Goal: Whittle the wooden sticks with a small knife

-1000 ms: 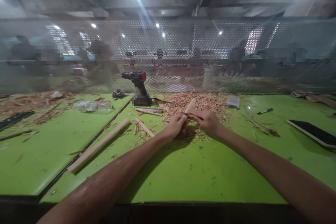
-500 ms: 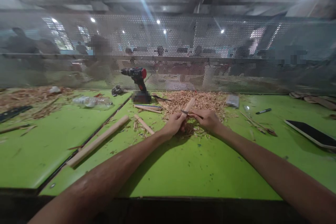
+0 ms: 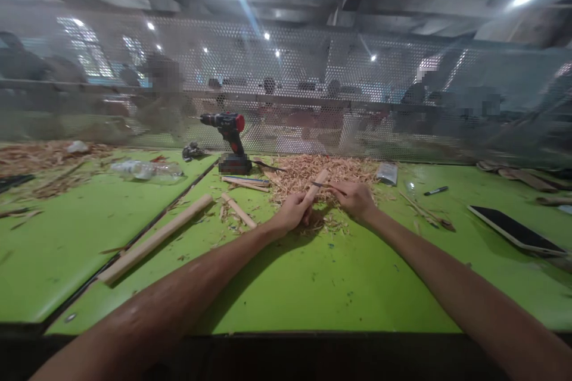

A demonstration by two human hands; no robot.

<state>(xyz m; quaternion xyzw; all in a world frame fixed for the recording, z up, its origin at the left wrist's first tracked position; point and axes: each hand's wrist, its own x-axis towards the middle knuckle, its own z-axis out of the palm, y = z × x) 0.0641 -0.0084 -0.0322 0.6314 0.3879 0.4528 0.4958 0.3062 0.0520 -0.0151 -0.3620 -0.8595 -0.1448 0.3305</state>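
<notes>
My left hand is closed round a pale wooden piece, whose upper end points up and away from me. My right hand grips a small knife by its handle; the dark blade lies across the wooden piece, above my left fingers. Both hands are just over the near side of a heap of curled wood shavings on the green table. The lower end of the wooden piece is hidden in my left hand.
A cordless drill stands behind thin sticks. Left lie a long wooden rod, a shorter rod and a plastic bottle. Right are a marker and a tablet. A mesh screen rises behind.
The view has turned slightly to the right. The knife blade has moved up along the wooden piece, away from my left fingers. Both hands keep their hold.
</notes>
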